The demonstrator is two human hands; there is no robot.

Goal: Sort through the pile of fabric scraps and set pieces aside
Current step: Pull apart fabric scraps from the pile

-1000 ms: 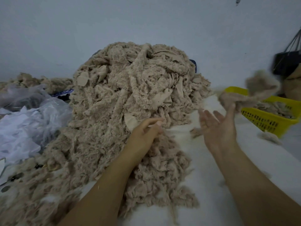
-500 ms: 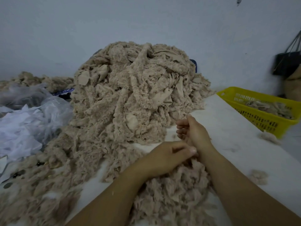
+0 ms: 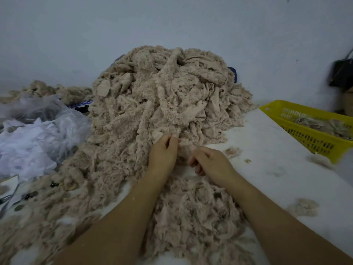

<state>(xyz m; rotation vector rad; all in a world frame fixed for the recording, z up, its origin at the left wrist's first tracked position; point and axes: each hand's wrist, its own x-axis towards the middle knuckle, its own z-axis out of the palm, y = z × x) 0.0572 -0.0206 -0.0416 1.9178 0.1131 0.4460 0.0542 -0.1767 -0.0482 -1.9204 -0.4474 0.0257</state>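
The pile (image 3: 168, 96) of beige, fuzzy fabric scraps rises in the centre of the frame against the pale wall, spilling down toward the lower left and into a flatter heap (image 3: 194, 217) between the person's forearms at the lower centre. Both arms reach in from the bottom edge so that the hands meet at the foot of the pile, where single pieces are easiest to tease loose.

The left hand (image 3: 164, 150) has its thumb and fingertips drawn together on a scrap (image 3: 183, 148) at the pile's base, pinching it as if to pull it free. The right hand (image 3: 212, 161), just beside it, has its fingers curled under the palm. Whether they hold any fabric cannot be told, since the fingertips are turned away from view.

A yellow basket (image 3: 309, 138) sits at the right edge on the white table (image 3: 267, 150), with some scraps already inside. It is probably where chosen pieces go, within the right arm's reach. A few stray tufts (image 3: 303, 207) lie on the table near it. At the left, a clear plastic bag (image 3: 32, 142) of white material lies well apart from the hands.
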